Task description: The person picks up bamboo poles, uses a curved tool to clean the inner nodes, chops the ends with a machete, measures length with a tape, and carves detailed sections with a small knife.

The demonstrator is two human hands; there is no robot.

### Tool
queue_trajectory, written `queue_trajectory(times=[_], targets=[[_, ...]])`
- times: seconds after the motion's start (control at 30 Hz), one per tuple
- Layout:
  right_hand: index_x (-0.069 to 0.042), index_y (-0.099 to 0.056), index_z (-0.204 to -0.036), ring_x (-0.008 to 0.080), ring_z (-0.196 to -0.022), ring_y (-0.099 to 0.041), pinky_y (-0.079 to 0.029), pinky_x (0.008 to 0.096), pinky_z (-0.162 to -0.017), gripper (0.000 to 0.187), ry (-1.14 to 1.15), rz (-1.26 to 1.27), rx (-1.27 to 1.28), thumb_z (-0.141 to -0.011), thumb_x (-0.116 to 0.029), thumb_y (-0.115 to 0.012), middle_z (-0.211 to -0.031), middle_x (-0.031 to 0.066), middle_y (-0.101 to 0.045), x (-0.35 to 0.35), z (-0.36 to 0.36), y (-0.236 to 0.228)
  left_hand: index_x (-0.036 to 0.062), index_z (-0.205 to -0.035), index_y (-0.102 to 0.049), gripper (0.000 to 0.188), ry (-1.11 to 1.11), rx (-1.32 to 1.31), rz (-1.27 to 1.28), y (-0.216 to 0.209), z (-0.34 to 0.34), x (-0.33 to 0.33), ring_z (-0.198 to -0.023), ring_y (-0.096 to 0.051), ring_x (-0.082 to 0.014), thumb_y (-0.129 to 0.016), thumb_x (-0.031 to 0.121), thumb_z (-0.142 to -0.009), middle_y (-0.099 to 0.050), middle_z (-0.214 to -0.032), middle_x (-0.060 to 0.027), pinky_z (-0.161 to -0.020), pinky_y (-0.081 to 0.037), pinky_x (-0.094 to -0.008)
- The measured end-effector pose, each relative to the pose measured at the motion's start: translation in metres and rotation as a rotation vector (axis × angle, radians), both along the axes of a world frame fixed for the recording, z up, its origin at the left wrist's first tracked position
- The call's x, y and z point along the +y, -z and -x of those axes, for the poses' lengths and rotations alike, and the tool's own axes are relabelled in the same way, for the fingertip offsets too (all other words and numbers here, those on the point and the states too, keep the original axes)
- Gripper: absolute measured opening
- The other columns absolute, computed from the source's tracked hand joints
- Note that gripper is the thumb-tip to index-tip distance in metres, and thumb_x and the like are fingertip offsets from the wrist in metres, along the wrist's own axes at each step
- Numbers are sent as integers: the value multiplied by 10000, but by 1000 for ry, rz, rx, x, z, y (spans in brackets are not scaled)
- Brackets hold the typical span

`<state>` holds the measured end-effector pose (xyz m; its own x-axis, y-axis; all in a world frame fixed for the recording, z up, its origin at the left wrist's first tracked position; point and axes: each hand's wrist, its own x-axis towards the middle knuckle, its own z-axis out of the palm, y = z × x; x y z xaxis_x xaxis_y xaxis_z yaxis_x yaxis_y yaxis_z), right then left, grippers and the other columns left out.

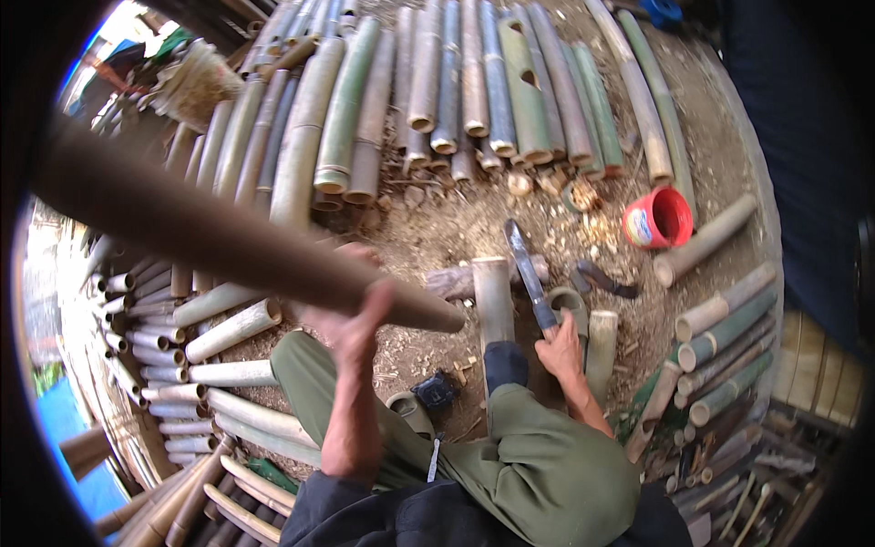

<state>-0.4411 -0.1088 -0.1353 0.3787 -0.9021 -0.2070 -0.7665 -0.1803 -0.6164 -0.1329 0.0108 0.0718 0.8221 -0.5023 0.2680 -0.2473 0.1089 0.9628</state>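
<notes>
My left hand (354, 321) is closed around a brown bamboo pole (232, 239) near its lower end. The pole slants from the upper left down toward the middle, and its far part is blurred. In my right hand (562, 346) is a machete (525, 266), gripped by its dark handle, its blade pointing away from me. Beside the blade stands a pale bamboo piece (493, 296), close to my leg. A short log (447, 282) lies on the dirt behind that piece. Just right of the machete handle is an open bamboo end (567, 303).
Rows of bamboo poles (424, 77) lie along the far side. More are stacked at the left (173, 356) and right (729, 342). A red bucket (670, 217) stands at the right. A dark curved object (604, 279) and wood chips (597, 223) lie on the ground.
</notes>
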Motion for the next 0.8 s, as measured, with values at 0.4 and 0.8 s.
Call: queue_trajectory(times=[0.4,0.8], targets=[[33,-401,-1338,155,-721,-606,-548,309,-657,540,24,-507,-910,-846,-98,-581,-1040,133,-588,-66,9,-119,116,-1412,-306,965,244,-100,365,-17,52,4,-942,-559,-225,-804,586,-732,-514,-1057,-75,-894,-455,-458],[56,-553,-1301,110,-652,-563,-486,267,-618,381,168,-441,-617,-964,-115,-511,-769,50,-579,-89,38,-136,146,-1395,-330,915,214,-102,326,-23,49,4,-987,-567,-220,-818,560,-740,-536,-1076,-55,-919,-450,-475]])
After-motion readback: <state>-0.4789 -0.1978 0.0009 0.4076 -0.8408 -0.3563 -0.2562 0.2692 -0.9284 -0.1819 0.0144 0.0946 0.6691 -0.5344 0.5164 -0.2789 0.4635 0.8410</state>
